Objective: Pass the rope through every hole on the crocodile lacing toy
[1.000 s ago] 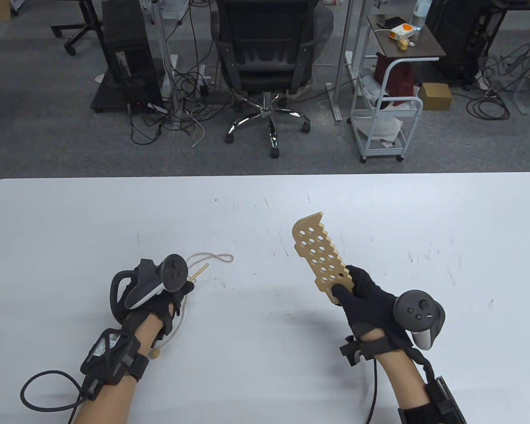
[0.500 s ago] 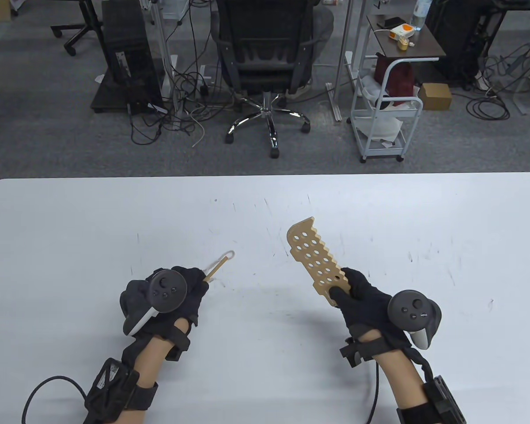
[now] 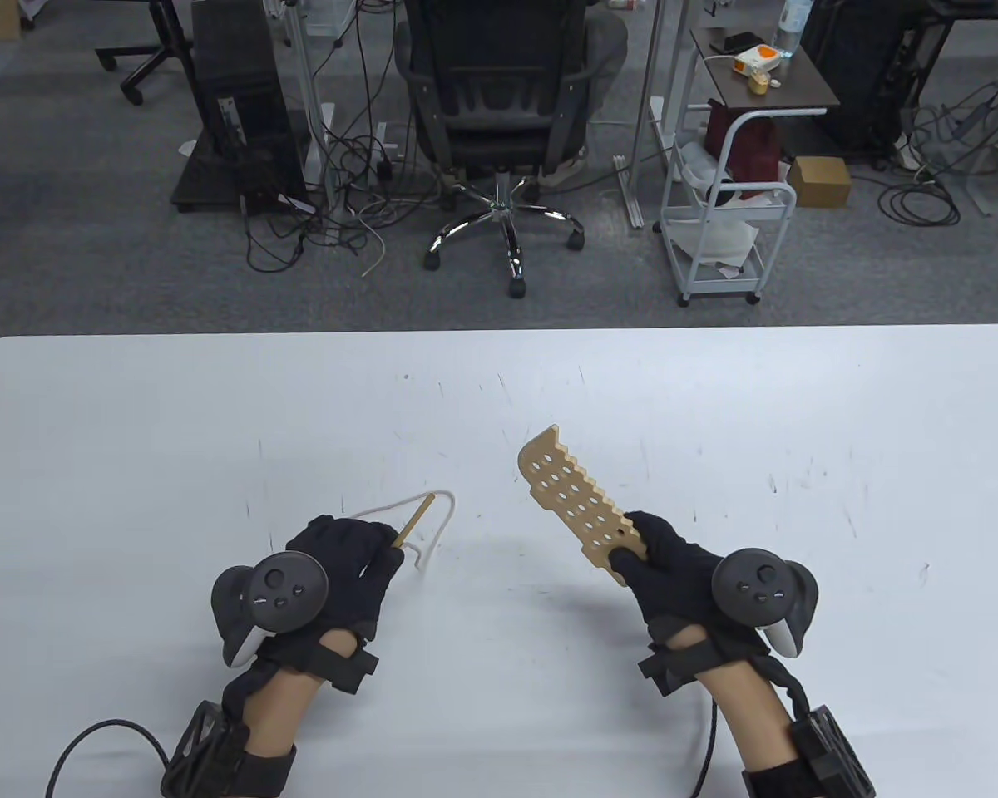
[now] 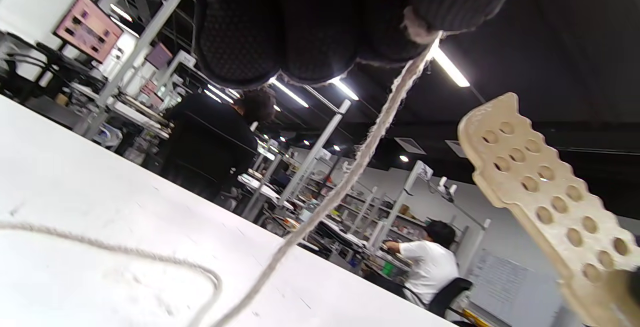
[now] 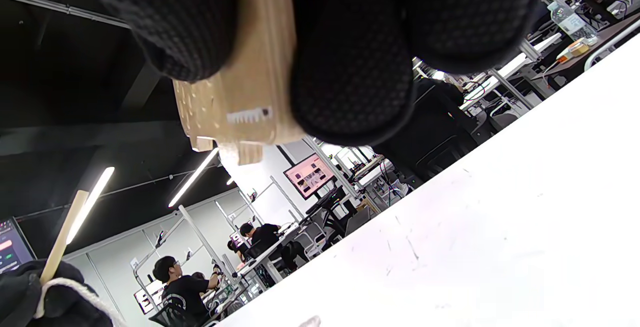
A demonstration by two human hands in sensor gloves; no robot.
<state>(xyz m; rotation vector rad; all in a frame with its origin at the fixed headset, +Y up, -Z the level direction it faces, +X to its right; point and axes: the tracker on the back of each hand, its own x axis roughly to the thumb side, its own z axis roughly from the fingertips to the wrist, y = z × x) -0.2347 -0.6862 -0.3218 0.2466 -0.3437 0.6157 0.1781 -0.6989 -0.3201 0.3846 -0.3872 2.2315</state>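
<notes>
1. Crocodile lacing toy, a flat wooden board full of holes, is being gripped at its near end by the right hand and held above the table, its far end angled up and to the left.
2. A wooden needle is being pinched by the left hand, pointing toward the toy without touching it.
3. The rope is being trailed from the needle onto the table beside the left hand.
4. An office chair is being seen beyond the table.

Crocodile toy near end, hidden inside right hand
</notes>
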